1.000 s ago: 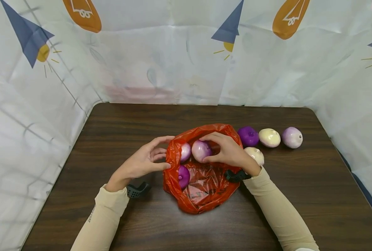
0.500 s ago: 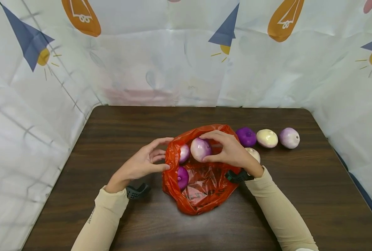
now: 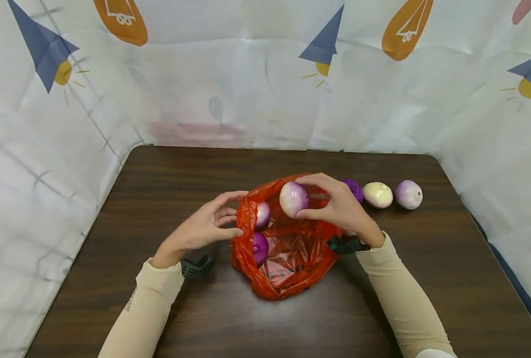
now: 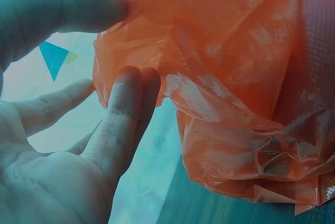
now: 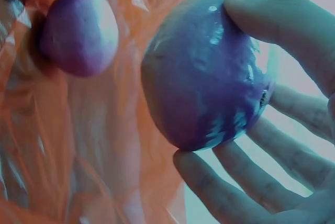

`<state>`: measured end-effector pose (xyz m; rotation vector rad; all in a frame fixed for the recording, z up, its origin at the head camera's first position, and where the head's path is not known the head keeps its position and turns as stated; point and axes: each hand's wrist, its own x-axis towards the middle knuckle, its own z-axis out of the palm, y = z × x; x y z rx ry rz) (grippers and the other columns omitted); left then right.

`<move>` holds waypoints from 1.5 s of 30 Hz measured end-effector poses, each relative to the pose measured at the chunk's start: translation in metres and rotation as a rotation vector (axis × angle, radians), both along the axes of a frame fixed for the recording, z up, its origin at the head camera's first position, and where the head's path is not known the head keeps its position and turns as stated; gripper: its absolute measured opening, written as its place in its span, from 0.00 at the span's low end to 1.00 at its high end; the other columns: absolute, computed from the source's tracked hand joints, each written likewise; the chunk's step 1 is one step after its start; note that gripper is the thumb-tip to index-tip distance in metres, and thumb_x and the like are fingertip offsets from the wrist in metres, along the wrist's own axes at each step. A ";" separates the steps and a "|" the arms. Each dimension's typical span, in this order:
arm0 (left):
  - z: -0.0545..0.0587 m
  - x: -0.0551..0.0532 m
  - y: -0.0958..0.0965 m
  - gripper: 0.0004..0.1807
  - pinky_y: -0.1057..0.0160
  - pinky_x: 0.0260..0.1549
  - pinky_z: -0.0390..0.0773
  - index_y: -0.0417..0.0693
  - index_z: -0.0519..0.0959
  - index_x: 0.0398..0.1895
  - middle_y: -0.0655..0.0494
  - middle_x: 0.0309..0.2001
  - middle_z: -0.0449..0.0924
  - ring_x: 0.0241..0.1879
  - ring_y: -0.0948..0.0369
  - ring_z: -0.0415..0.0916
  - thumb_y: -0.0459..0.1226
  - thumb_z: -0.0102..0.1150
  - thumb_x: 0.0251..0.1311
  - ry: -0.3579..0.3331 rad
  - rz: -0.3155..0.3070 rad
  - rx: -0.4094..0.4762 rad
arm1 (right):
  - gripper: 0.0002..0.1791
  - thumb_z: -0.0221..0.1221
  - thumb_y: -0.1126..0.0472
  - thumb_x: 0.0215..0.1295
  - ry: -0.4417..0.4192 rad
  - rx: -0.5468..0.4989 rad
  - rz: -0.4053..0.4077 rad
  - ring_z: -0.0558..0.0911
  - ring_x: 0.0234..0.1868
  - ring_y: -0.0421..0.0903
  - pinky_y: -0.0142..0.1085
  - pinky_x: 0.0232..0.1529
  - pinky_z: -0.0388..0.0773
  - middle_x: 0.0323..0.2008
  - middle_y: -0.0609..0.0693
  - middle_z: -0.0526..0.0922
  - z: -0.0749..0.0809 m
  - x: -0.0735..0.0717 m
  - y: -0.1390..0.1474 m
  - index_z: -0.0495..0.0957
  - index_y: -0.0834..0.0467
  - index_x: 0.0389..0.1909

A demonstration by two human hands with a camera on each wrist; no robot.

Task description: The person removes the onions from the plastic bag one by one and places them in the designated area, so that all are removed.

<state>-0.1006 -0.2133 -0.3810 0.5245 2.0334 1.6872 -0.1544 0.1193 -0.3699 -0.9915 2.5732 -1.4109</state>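
My right hand (image 3: 337,206) grips a pale purple onion (image 3: 293,199) between thumb and fingertips, over the mouth of a red plastic bag (image 3: 287,286). In the right wrist view this onion (image 5: 201,72) fills the middle, with the thumb on one side and fingers on the other. My left hand (image 3: 202,226) touches the bag's left side, thumb and fingers spread apart; the left wrist view shows its fingertips (image 4: 125,85) against the plastic (image 4: 225,51). Inside the bag lie a pale purple onion (image 3: 263,215) and a darker purple onion (image 3: 260,248).
On the brown table (image 3: 180,171), right of the bag, a dark purple onion (image 3: 355,189), a cream onion (image 3: 377,195) and a light purple onion (image 3: 408,194) sit in a row. My right hand partly hides the dark one. Printed white sheets (image 3: 180,89) surround the table.
My right hand has lifted the pale purple onion up and to the right from the bag. It now covers nearly all of another cream onion. My left hand stays at the bag.
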 end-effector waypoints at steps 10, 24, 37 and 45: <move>0.002 0.001 0.001 0.43 0.59 0.45 0.86 0.61 0.56 0.73 0.45 0.66 0.66 0.59 0.53 0.76 0.35 0.68 0.56 -0.016 -0.007 0.011 | 0.36 0.76 0.58 0.46 0.027 0.005 -0.122 0.80 0.56 0.38 0.37 0.55 0.81 0.57 0.42 0.78 0.012 0.001 0.036 0.75 0.42 0.59; 0.003 0.000 0.001 0.44 0.59 0.45 0.86 0.60 0.56 0.73 0.43 0.66 0.65 0.60 0.53 0.76 0.34 0.68 0.56 -0.002 -0.020 0.014 | 0.35 0.74 0.62 0.47 -0.043 0.009 -0.246 0.80 0.53 0.35 0.22 0.51 0.79 0.56 0.43 0.77 0.013 0.013 0.089 0.75 0.44 0.59; 0.001 0.000 0.000 0.43 0.59 0.44 0.86 0.59 0.56 0.73 0.44 0.68 0.63 0.60 0.52 0.75 0.35 0.68 0.57 0.006 -0.015 0.006 | 0.35 0.74 0.61 0.49 -0.026 0.097 -0.311 0.83 0.45 0.32 0.19 0.44 0.80 0.52 0.42 0.77 0.012 0.020 0.123 0.75 0.44 0.60; 0.001 0.000 0.001 0.44 0.60 0.45 0.86 0.59 0.56 0.73 0.44 0.68 0.62 0.60 0.52 0.75 0.35 0.68 0.57 0.018 -0.009 -0.003 | 0.35 0.75 0.55 0.48 -0.039 0.180 -0.389 0.79 0.49 0.29 0.15 0.49 0.75 0.55 0.40 0.77 0.005 0.021 0.146 0.74 0.40 0.60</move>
